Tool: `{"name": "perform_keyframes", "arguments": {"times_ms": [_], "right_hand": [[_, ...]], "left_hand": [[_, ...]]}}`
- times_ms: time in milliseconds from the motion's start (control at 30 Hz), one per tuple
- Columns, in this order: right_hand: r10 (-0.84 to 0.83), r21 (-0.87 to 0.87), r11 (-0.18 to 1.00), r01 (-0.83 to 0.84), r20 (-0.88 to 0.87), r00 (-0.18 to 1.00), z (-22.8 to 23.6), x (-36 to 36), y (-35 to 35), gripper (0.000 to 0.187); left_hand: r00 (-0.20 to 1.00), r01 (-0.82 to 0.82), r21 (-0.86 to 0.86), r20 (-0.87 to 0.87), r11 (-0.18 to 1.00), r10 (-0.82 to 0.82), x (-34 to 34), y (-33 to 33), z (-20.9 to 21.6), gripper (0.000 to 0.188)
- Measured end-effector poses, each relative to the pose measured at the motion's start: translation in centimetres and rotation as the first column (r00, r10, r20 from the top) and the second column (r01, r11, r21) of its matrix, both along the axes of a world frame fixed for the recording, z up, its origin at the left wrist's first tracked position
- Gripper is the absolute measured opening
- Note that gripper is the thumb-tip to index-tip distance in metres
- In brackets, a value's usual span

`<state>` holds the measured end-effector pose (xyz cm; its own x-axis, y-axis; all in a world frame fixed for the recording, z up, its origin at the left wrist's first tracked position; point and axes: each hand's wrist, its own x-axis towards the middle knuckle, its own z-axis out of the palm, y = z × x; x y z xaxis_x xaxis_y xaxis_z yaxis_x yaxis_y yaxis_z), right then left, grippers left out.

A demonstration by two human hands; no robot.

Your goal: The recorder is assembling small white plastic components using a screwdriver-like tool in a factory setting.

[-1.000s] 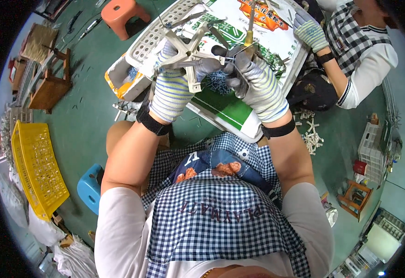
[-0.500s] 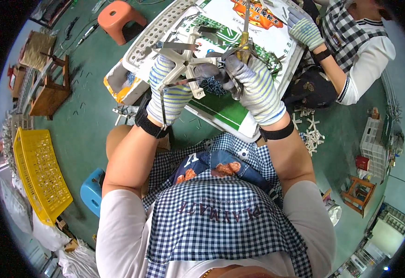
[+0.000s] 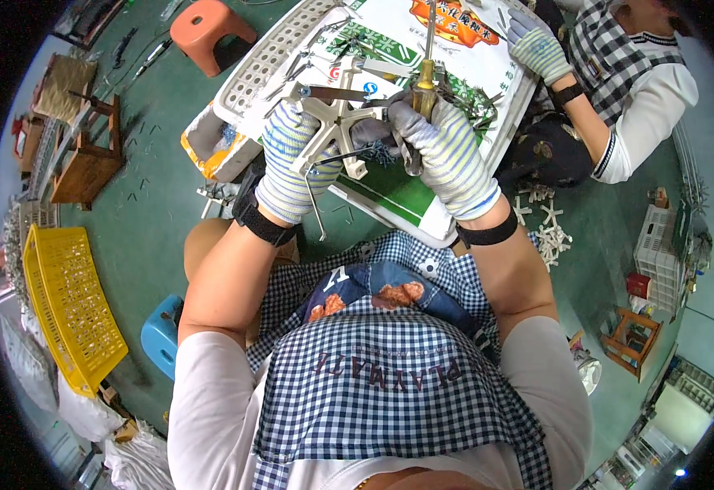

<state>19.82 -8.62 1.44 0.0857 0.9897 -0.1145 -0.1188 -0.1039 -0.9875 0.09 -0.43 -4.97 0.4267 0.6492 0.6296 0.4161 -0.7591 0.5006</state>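
Observation:
A pale five-armed star-shaped plastic piece (image 3: 336,122) is gripped by my left hand (image 3: 292,159), which wears a striped knit glove. One dark metal strip (image 3: 334,94) lies across its upper arms, and a thin bent strip (image 3: 316,208) hangs from its lower left arm. My right hand (image 3: 455,159), gloved alike, is closed around a screwdriver (image 3: 425,86) with a yellowish handle, its shaft pointing away from me. The right fingertips are close against the star's right side; whether they also pinch a small part is hidden.
Under my hands stands a white perforated tray table (image 3: 251,90) covered with a printed sack (image 3: 386,45) and scattered metal strips. At right a co-worker's gloved hand (image 3: 541,51) reaches over it. Star pieces (image 3: 551,237) lie on the floor, near an orange stool (image 3: 210,33), blue stool (image 3: 161,336) and yellow basket (image 3: 75,310).
The star piece has turned slightly and shifted right and down. Its lower strip has swung outward to the right, away from my wrist. The screwdriver has moved a little left.

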Motion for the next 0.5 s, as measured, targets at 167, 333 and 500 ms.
{"name": "perform_keyframes", "arguments": {"times_ms": [167, 333, 500], "right_hand": [[0.024, 0.027, 0.999, -0.023, -0.032, 0.999, -0.5, -0.1, 0.1, 0.032], [-0.015, -0.076, 0.997, 0.009, -0.071, 0.997, -1.0, 0.2, 0.6, 0.034], [-0.084, -0.086, 0.994, 0.073, -0.136, 0.987, -0.3, 1.3, 0.1, 0.057]], "left_hand": [[0.997, 0.019, -0.104, 0.075, 0.994, -0.011, 0.2, 0.0, -1.2, 0.021], [0.987, 0.104, -0.294, 0.147, 0.95, -0.063, 1.0, 0.8, -1.1, 0.026], [0.62, 0.711, -0.497, 0.777, 0.498, -0.108, -0.1, 1.2, 0.3, 0.031]]}}
